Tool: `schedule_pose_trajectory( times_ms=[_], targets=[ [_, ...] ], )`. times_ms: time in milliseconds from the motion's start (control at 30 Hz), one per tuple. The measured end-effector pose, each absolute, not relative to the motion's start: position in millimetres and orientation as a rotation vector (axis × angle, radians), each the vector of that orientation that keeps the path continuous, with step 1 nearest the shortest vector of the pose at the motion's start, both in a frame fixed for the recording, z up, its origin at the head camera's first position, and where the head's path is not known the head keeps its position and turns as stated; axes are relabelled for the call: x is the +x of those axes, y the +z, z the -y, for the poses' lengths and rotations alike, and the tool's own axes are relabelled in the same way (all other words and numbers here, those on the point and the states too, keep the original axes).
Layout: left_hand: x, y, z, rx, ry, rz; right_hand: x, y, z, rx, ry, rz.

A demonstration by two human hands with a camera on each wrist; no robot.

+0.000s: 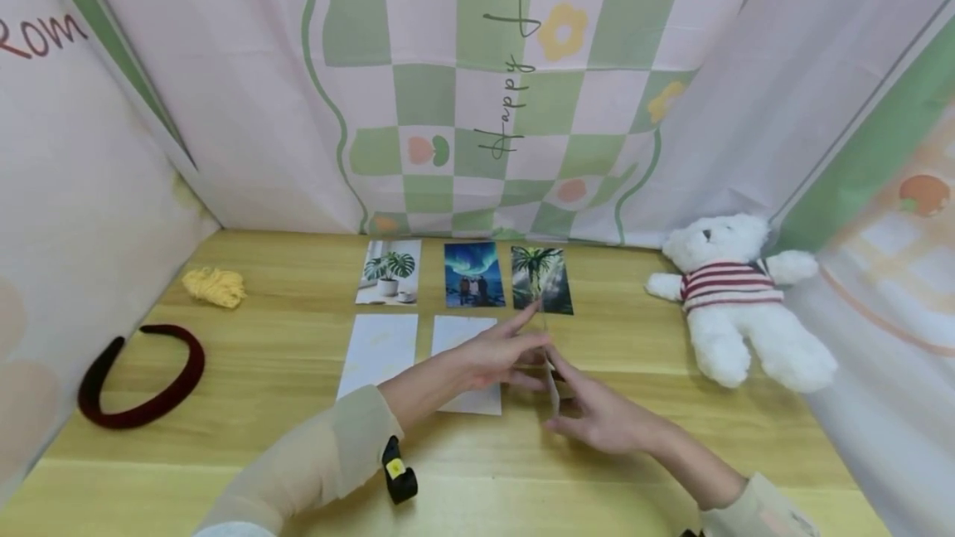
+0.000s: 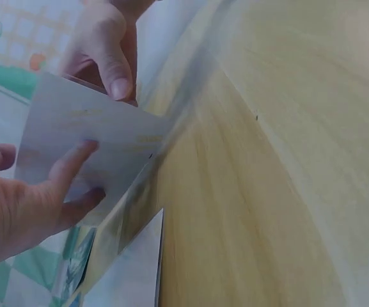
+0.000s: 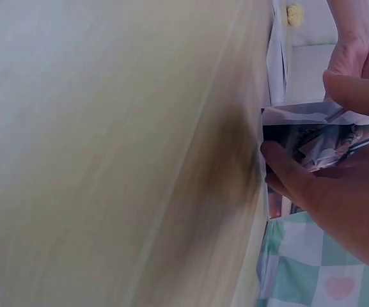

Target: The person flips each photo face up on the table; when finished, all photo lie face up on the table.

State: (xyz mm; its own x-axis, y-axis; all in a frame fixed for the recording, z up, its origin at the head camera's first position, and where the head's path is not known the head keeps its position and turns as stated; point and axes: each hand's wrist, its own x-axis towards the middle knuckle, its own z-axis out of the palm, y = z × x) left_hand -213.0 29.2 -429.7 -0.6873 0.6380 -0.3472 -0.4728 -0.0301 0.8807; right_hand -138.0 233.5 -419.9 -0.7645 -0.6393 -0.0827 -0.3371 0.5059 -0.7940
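My right hand (image 1: 600, 413) grips a small stack of photo cards (image 2: 94, 137) on edge, white back towards my left hand. In the right wrist view, my thumb is along the upper side and my fingers lie over the dark picture side (image 3: 291, 137). My left hand (image 1: 485, 355) touches the white back with extended fingers. Beyond lie three face-up picture cards: a potted plant card (image 1: 388, 273), an aurora card (image 1: 474, 268) and a green tree card (image 1: 555, 263). Two white-faced cards lie nearer: the left white card (image 1: 376, 350) and the right white card (image 1: 458, 334), partly under my left forearm and hand.
On the left of the wooden table (image 1: 477, 487) are a yellow yarn bundle (image 1: 214, 287) and a dark red headband (image 1: 190, 371). A white teddy bear (image 1: 731, 297) in a striped top lies at the right. Printed curtains (image 1: 492, 106) hang behind and beside the table.
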Motion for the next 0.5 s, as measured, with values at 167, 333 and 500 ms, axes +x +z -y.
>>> schedule_pose_trajectory(
  times_ms=[167, 333, 500],
  targets=[
    [-211.9, -428.6, -21.6, 0.122, 1.926, -1.387, -138.7, -416.0, -236.9, -0.918, -1.019, -2.459],
    [-213.6, -431.6, -20.3, 0.1, 1.938, -1.439, -136.0, -413.2, -238.2, -0.977, -0.752, -2.636],
    [-218.5, -436.0, -23.3, 0.028, 1.917, -1.57, -133.6, -412.8, -238.2, -0.992, -0.537, -2.722]
  ],
)
